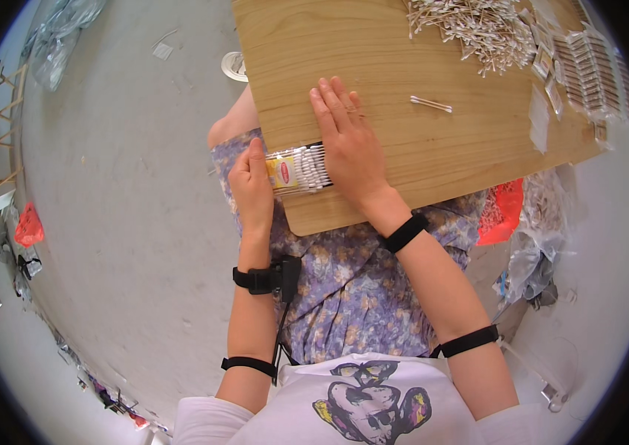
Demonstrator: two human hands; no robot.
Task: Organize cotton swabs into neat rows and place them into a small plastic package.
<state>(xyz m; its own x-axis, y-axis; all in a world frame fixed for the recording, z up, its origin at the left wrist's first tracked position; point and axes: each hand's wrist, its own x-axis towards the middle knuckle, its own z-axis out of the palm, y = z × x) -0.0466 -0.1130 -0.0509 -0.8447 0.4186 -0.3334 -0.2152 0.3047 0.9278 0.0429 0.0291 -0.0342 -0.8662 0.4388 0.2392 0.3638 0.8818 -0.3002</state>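
My left hand (252, 189) grips a clear packet of cotton swabs (284, 172) with a yellow label, its thumb on top, at the near left edge of the wooden table (284, 67). White swab tips (315, 165) show in a row at the packet's right end. Right beside those tips, my right hand (356, 156) lies palm down with its fingers stretched out toward the far side. It covers whatever is under the palm. Farther right on the table lies a small pair of loose swabs (431, 104).
A large heap of loose swabs (470, 30) covers the table's far right. Rows of filled packets (589, 74) and an empty-looking clear sleeve (539, 119) lie along its right edge. Below the right edge hang a red bag (500, 213) and clear plastic bags (541, 222).
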